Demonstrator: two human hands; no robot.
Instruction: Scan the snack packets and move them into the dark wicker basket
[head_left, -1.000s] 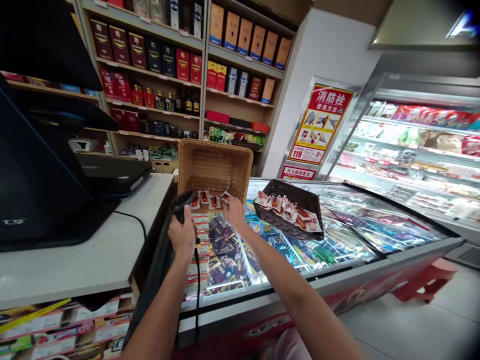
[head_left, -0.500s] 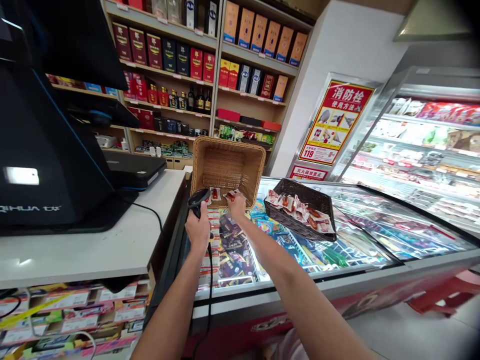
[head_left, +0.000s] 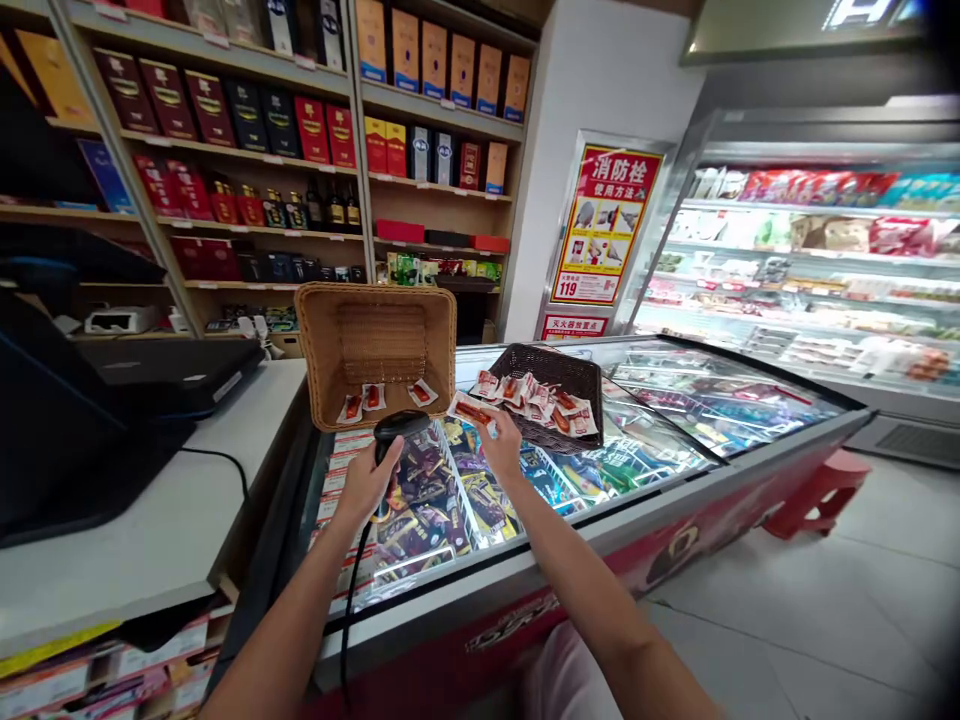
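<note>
My left hand (head_left: 365,483) grips a black corded barcode scanner (head_left: 399,428) over the freezer's glass lid. My right hand (head_left: 501,444) holds a small white and red snack packet (head_left: 471,410) just right of the scanner's head. Behind them a tan wicker basket (head_left: 375,312) leans tilted with three similar packets (head_left: 373,397) at its lower edge. A dark wicker basket (head_left: 559,368) to the right holds several more packets.
The chest freezer (head_left: 660,470) with sliding glass lids runs to the right. A white counter (head_left: 172,520) with a black register terminal (head_left: 67,430) lies on the left. Shelves of boxed bottles (head_left: 300,130) stand behind. A refrigerated display (head_left: 810,260) and a red stool (head_left: 814,490) are at right.
My right hand has lifted one packet out of the tan basket and pulled it back toward the scanner. The view has swung to the right.
</note>
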